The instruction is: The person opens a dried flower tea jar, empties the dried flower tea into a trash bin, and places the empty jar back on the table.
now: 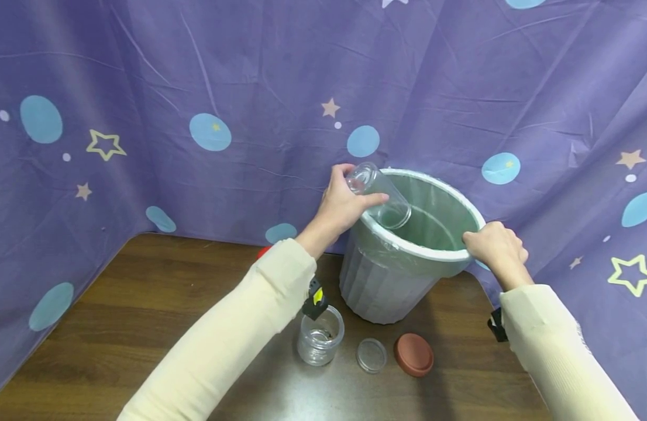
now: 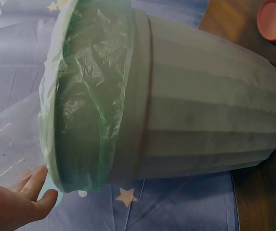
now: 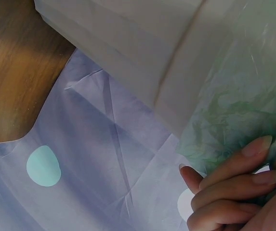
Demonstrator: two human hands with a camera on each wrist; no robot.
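My left hand (image 1: 340, 202) grips a clear plastic jar (image 1: 381, 196), tipped with its mouth down over the opening of a trash can (image 1: 378, 280). In the left wrist view a few dark specks show inside the jar (image 2: 7, 149). My right hand (image 1: 496, 248) holds the can's rim on the right side, its fingers curled over the edge and the green bag (image 3: 243, 115) that lines it. The can is grey with ribbed sides and leans to one side on the table. Its bottom inside is hidden.
On the wooden table (image 1: 197, 316) stands a second clear jar (image 1: 319, 339) without a lid. Beside it lie a clear round lid (image 1: 371, 355) and a reddish-brown lid (image 1: 414, 354). Something red (image 1: 263, 251) peeks out behind my left sleeve. A purple patterned curtain (image 1: 271, 88) hangs behind.
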